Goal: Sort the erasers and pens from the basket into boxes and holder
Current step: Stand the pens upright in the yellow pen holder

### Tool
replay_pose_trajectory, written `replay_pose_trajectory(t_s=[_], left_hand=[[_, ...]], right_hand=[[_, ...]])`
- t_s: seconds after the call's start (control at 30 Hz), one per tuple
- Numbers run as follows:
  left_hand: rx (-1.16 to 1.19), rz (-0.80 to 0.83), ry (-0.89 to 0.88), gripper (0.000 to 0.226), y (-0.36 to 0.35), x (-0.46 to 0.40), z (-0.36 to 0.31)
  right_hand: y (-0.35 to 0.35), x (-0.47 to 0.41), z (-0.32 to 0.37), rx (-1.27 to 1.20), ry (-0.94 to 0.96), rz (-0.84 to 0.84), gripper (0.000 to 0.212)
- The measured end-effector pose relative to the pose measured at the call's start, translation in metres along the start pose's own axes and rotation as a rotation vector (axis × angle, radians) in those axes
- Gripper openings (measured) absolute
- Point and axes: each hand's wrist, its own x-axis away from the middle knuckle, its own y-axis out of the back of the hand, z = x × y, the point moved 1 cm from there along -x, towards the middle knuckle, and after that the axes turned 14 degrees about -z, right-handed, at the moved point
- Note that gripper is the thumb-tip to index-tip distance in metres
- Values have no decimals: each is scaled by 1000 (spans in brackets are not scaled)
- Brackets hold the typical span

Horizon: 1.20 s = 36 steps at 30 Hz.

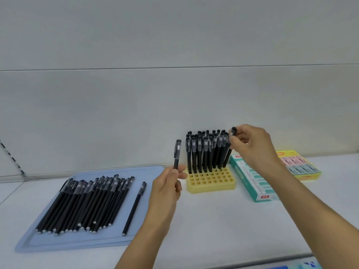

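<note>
The black pens carry pale print on their caps, too blurred to read, and the red tags on the green box (pixel 252 177) and the writing on the yellow box (pixel 299 166) are likewise illegible. The left hand (pixel 167 189) grasps one capped black pen (pixel 177 154) by its lower barrel, holding it upright just left of the yellow holder (pixel 210 180), a soft-looking block with a grid of square holes. Its far rows are filled with standing pens (pixel 206 150); the near rows show open holes. The right hand (pixel 250 142) pinches the cap end of another pen (pixel 230 146) at the holder's far right corner, the barrel slanting down toward the grid. On the left, a flat pale blue tray (pixel 29 243) with rounded corners holds a row of matte black pens (pixel 87 200) lying side by side, plus a single pen (pixel 135 207) apart on its right. The green box, holding white erasers in sleeves, lies right of the holder; the yellow box, with pink and blue erasers, sits beyond it. All rest on a smooth white shelf (pixel 213 220).
</note>
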Motion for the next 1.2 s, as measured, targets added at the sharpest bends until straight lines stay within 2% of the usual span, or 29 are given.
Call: replay_pose_trajectory(t_s=[0.1, 0.3, 0.53, 0.6, 0.67, 0.73, 0.83, 0.93, 1.0, 1.1, 1.2], left_hand=[[2, 14, -24, 29, 2, 1, 3], [13, 41, -52, 24, 4, 2, 5], [10, 71, -61, 23, 2, 6, 3], [17, 80, -60, 23, 2, 5, 2], [11, 86, -70, 23, 1, 4, -1], [-9, 115, -103, 22, -5, 2, -4], [-81, 215, -206, 21, -21, 2, -10], [-154, 271, -311, 22, -37, 1, -22], [-343, 220, -503, 27, -43, -8, -24], [-809, 70, -900, 52, -46, -29, -28], [-1170, 158, -953, 64, -49, -49, -25]], right_hand=[[-10, 3, -13, 62, 21, 31, 11], [-20, -2, -22, 37, 34, 38, 12], [-33, 0, -29, 71, -18, 157, 8], [-29, 3, -25, 154, 33, 126, 20], [-21, 13, -14, 196, 121, 5, 36], [-13, 26, 6, -12, 187, -35, 32], [-9, 37, 35, -373, 110, 146, 23], [0, 26, 40, -460, 44, 123, 24], [11, 15, 34, -470, 8, 43, 24], [22, -1, 13, -294, 54, -105, 22], [20, -8, -6, -133, 110, -109, 21]])
